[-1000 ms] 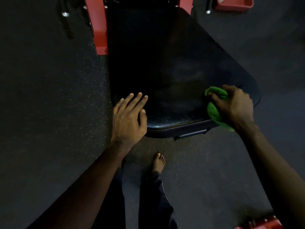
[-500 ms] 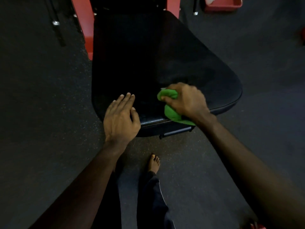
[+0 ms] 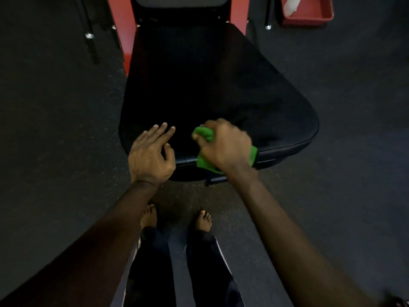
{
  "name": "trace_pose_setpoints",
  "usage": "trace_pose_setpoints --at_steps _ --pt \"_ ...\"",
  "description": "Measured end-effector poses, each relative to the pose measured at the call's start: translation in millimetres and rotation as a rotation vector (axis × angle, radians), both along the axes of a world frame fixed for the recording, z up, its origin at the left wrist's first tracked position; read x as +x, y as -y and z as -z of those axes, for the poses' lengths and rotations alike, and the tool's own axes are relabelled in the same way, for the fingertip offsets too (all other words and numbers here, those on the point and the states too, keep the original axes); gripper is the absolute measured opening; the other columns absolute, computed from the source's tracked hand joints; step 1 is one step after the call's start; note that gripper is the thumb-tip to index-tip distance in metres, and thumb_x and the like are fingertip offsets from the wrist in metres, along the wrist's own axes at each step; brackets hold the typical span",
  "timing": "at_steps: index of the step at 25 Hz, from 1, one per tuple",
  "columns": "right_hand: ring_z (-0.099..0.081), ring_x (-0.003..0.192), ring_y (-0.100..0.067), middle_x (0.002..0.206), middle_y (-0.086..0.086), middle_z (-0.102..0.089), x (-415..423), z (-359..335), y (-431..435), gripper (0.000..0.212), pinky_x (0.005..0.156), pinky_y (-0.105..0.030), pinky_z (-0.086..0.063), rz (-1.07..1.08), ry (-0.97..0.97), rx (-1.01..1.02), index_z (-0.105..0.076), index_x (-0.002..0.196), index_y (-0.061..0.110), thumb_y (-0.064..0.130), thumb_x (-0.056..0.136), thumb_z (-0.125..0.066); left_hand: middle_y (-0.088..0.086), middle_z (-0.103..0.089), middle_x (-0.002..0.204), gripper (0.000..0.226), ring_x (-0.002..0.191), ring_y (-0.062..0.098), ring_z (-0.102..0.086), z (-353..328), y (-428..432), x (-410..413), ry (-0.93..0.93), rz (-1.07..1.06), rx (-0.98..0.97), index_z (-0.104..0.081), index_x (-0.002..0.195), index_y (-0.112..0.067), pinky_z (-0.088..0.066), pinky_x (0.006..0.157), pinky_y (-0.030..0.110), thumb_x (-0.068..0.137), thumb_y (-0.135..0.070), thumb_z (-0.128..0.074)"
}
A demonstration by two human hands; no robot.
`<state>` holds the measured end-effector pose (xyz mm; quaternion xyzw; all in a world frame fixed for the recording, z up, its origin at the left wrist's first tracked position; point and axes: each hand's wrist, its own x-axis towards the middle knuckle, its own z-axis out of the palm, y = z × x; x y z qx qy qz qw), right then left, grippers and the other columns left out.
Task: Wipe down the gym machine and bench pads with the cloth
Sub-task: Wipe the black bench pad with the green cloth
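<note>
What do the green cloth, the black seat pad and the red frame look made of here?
Green cloth: matte fabric, perhaps microfibre; it bunches in folds in the right hand. Black seat pad: likely vinyl or leather-like upholstery over padding, with a faint sheen along its rounded front edge. Red frame: probably painted metal, with smooth flat faces.
</note>
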<state>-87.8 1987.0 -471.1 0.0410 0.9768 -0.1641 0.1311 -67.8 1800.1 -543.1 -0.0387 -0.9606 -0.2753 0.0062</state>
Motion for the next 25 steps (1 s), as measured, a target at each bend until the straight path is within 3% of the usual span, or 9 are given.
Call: trace_pose_setpoints --at_steps 4,9,13,18,20,25 --pt "-0.065 0.109 -0.022 0.127 0.012 -0.062 14 -8 -10 0.038 0.082 -0.035 -0.049 -0.121 -0.01 -0.109 -0.064 0.126 0.04 0.055 0.092 -0.061 0.008 -0.057 0.142 0.053 0.136 0.025 -0.049 3 1 -1 -0.002 0.015 0.003 -0.061 0.136 -0.015 -0.035 0.115 0.045 0.092 -0.032 -0.036" --pt "-0.065 0.105 -0.033 0.114 -0.003 -0.069 -11 -10 -109 0.035 0.075 -0.034 -0.042 0.2 0.063 0.074 -0.068 0.111 0.031 0.059 0.09 -0.063 0.008 -0.057 0.142 0.053 0.137 0.024 -0.049 -3 0 0 0.017 -0.008 -0.001 -0.061 0.136 -0.014 -0.034 0.116 0.044 0.093 -0.031 -0.036" --pt "-0.065 0.106 -0.034 0.111 -0.005 -0.071 -22 -9 -92 0.037 0.077 -0.036 -0.042 0.267 0.077 0.124 -0.068 0.112 0.027 0.058 0.091 -0.062 0.007 -0.055 0.144 0.054 0.139 0.023 -0.046 -8 -1 0 0.07 -0.008 -0.018 -0.059 0.138 -0.015 -0.032 0.118 0.043 0.093 -0.032 -0.034" --pt "-0.066 0.103 -0.025 0.114 0.005 -0.067 -13 0 2 0.034 0.082 -0.036 -0.048 -0.045 0.056 -0.019 -0.067 0.115 0.035 0.058 0.091 -0.061 0.007 -0.054 0.145 0.056 0.139 0.023 -0.046 -10 -1 0 0.072 0.007 -0.034 -0.058 0.139 -0.015 -0.033 0.117 0.044 0.092 -0.033 -0.032" --pt "-0.065 0.104 -0.022 0.118 0.01 -0.064 -9 -2 -2 0.036 0.083 -0.035 -0.047 -0.089 0.054 -0.056 -0.066 0.121 0.038 0.058 0.091 -0.061 0.007 -0.054 0.145 0.056 0.139 0.023 -0.046 -11 0 0 0.08 0.017 -0.018 -0.058 0.139 -0.015 -0.033 0.117 0.044 0.092 -0.032 -0.032" --pt "-0.065 0.109 -0.032 0.119 -0.004 -0.069 -22 -5 -113 0.044 0.086 -0.042 -0.052 0.199 0.094 0.082 -0.066 0.122 0.032 0.061 0.089 -0.064 0.007 -0.053 0.146 0.053 0.14 0.022 -0.044 -16 -2 -1 0.134 0.014 -0.025 -0.057 0.14 -0.014 -0.032 0.118 0.044 0.094 -0.03 -0.036"
